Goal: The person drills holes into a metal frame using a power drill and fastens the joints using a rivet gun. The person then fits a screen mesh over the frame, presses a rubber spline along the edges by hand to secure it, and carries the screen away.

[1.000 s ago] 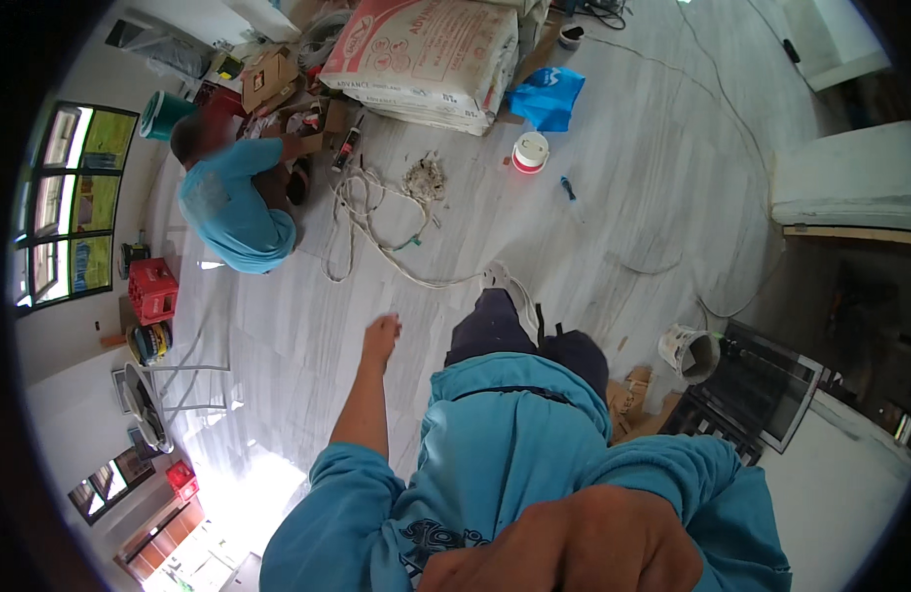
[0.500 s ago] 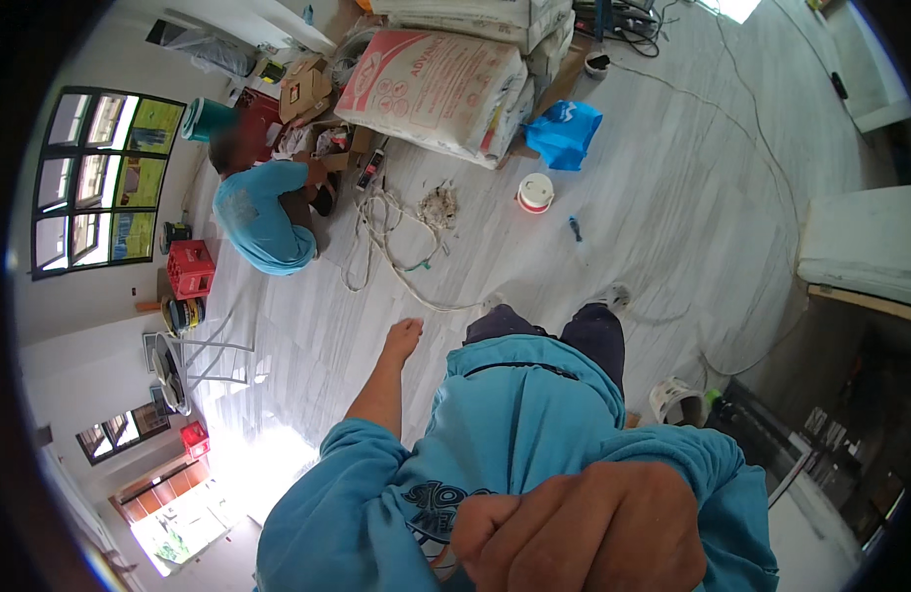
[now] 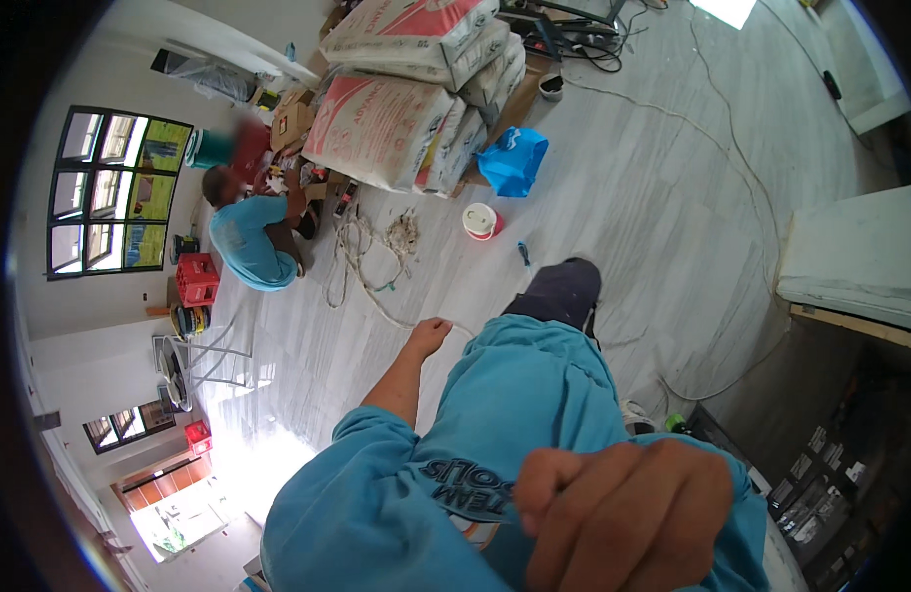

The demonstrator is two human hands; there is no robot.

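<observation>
My left hand (image 3: 433,336) hangs out in front of my left side, its fingers loosely curled, with nothing showing in it. Over my chest, close to the camera, my right hand (image 3: 628,518) is folded in a fist; its palm side is hidden, so I cannot see whether it holds anything. Neither hand visibly touches any object. On the floor beyond lie a tangled pale rope (image 3: 362,252), a small white and red tub (image 3: 482,221) and a blue-handled tool (image 3: 523,253). One dark trouser leg (image 3: 554,293) is stepped forward.
A person in a blue shirt (image 3: 255,242) crouches at the left beside boxes. Stacked sacks (image 3: 376,128) and a blue bag (image 3: 512,163) stand ahead. Cords (image 3: 717,128) cross the floor toward a white panel (image 3: 855,259). Red crates (image 3: 196,280) line the left wall.
I have stepped and turned slightly: the sacks, blue bag, tub and rope appear farther left. One leg has come forward. Both hands keep their curled shapes; the crouching person stays in place.
</observation>
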